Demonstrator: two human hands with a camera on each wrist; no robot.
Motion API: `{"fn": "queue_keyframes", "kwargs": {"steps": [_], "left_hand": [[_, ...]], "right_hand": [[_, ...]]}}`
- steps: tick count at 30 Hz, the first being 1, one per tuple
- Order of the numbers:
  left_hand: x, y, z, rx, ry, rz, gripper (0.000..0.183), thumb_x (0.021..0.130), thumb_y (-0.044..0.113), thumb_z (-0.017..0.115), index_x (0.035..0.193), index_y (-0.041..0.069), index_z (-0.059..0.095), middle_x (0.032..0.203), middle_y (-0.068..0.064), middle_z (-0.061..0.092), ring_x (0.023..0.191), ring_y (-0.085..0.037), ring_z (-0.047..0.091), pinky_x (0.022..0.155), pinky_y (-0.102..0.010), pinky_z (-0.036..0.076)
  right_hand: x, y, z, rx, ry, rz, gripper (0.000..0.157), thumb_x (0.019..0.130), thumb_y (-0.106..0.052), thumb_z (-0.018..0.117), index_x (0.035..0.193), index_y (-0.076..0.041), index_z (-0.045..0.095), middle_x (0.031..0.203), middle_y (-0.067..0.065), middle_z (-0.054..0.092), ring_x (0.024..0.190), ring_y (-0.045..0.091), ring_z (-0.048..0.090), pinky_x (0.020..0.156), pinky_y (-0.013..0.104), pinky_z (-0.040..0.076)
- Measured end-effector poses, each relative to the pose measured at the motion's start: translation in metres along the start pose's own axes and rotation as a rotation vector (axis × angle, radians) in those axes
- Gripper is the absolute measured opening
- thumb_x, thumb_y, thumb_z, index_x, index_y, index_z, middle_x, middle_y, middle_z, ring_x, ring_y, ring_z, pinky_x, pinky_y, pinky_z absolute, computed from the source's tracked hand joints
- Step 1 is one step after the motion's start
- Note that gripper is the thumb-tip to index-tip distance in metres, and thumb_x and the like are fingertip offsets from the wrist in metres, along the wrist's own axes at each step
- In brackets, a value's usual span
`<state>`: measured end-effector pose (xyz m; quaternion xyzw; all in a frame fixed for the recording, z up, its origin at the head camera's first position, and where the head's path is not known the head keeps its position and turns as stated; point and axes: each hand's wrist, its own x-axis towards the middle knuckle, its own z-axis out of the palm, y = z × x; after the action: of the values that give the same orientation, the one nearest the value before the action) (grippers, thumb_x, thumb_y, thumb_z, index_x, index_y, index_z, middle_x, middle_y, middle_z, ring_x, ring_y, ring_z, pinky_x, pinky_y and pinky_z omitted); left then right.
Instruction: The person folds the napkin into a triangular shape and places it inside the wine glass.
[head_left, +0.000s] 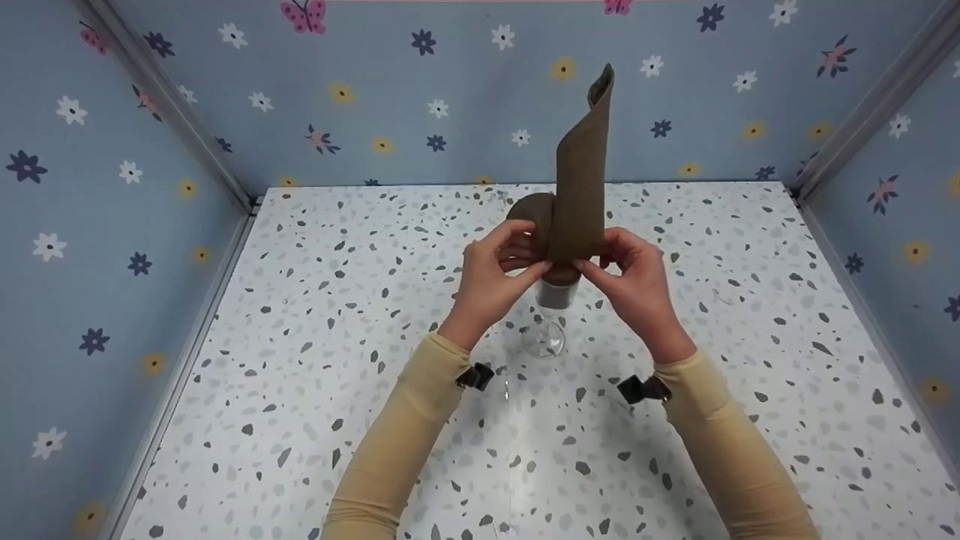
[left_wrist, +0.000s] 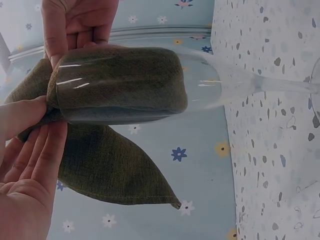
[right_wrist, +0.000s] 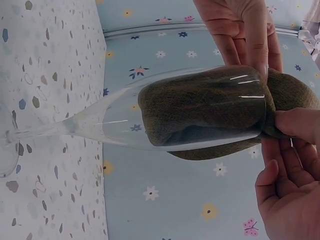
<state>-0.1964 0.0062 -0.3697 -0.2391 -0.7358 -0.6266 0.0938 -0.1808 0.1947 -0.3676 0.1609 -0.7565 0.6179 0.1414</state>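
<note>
A brown cloth napkin point(head_left: 581, 172) stands up out of a clear stemmed glass point(head_left: 556, 298). Its bunched lower part point(left_wrist: 122, 82) fills the upper bowl, seen through the glass in both wrist views. Above the rim, one long rolled point rises tall, and a rounded flap point(head_left: 531, 210) spreads to the left. My left hand point(head_left: 487, 274) pinches the cloth at the rim's left side, thumb in front and fingers behind. On the opposite side my right hand point(head_left: 637, 281) holds the napkin likewise, thumb tip at the rim. The glass foot point(head_left: 545, 339) rests on the table.
The white speckled table point(head_left: 337, 375) runs back to a blue flowered wall panel point(head_left: 465, 90). Similar panels with metal edge rails point(head_left: 172, 112) enclose the left and right sides. Black wrist mounts point(head_left: 636, 389) sit on both sleeves near the glass foot.
</note>
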Motion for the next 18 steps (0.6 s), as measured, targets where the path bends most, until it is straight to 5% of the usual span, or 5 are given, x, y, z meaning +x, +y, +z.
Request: {"fn": "queue_keyframes", "kwargs": {"steps": [10,18], "left_hand": [[-0.005,-0.005,0.003,-0.095,0.041,0.063,0.045,0.075,-0.001,0.067,0.116,-0.001,0.049,0.095,-0.014,0.06,0.087,-0.021,0.061,0.076,-0.036,0.049],[-0.004,-0.01,0.004,-0.181,0.034,0.055,0.051,0.077,0.0,0.066,0.122,0.002,0.044,0.096,-0.014,0.06,0.087,-0.022,0.061,0.078,-0.037,0.048]], "right_hand": [[-0.001,0.006,0.0,0.06,0.009,0.033,0.023,0.077,-0.003,0.067,0.099,0.0,0.06,0.093,0.014,0.062,0.081,0.026,0.056,0.07,0.032,0.043],[0.007,0.02,-0.009,0.282,-0.05,0.173,0.029,0.077,-0.007,0.068,0.103,0.0,0.058,0.097,0.018,0.057,0.087,0.027,0.054,0.074,0.032,0.047]]}}
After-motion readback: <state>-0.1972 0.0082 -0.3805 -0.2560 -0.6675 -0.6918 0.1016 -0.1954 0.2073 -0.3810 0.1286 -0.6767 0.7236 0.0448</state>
